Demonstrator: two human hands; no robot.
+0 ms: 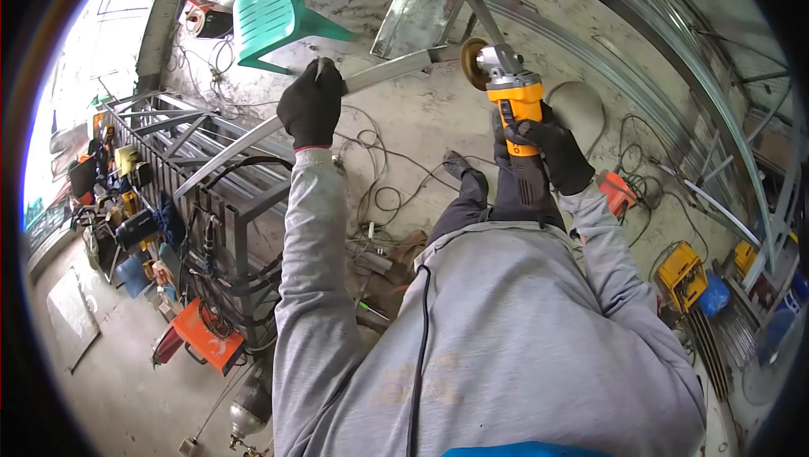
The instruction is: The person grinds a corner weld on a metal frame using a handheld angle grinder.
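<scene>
My left hand (312, 105), in a black glove, grips a long curved steel bar (388, 69) that runs from the lower left up to a welded joint. In its black glove my right hand (549, 152) holds a yellow angle grinder (516, 103) by its body. The grinder's disc (474, 63) sits right at the end of the bar, next to the joint with a wider steel section (425, 2). My grey sleeves fill the lower view, and a black cord hangs down my chest.
A green plastic chair (278, 6) stands beyond the bar. A steel frame rack (215, 196) with tools and an orange welder (206, 335) lies on the left. Cables cover the concrete floor (413, 120). Curved steel rails (674, 44) arc on the right, near a yellow tool (681, 276).
</scene>
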